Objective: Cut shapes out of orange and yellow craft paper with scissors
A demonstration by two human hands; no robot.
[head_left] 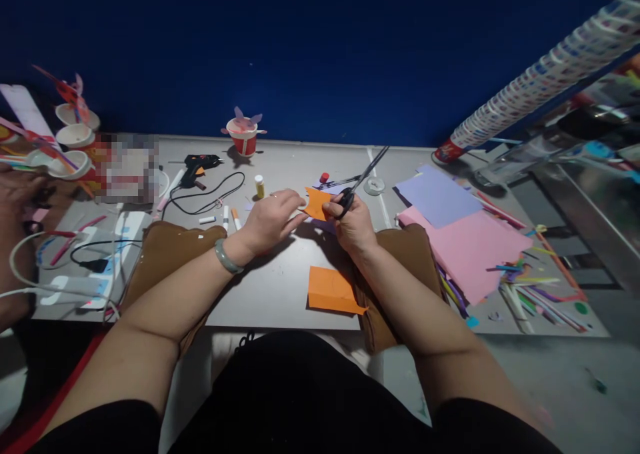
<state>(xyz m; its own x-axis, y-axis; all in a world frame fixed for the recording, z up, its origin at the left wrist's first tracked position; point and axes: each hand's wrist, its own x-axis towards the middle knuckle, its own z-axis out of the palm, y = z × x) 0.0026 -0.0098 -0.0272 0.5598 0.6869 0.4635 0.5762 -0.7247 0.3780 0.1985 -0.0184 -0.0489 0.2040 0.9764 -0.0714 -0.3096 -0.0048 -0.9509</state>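
Observation:
My right hand [356, 227] holds a pair of scissors [369, 169] by the black handle, blades pointing up and away to the right. Between its thumb and finger it also pinches a cut piece of orange paper [315, 205]. At that piece's left edge, my left hand [270, 219] is closed, fingertips around a small white thing [303, 205] too unclear to name. Purple paper lies on the table under the orange piece. Nearer my body rests a folded orange sheet [330, 290].
Behind my hands stand a glue stick [259, 186], a red paper cup [243, 137] and a black glue gun [197, 169]. Purple paper [440, 194] and pink paper [475, 247] lie right, below a leaning cup stack [540, 74]. Power strips [117, 261] and another person's arm [17, 241] are left.

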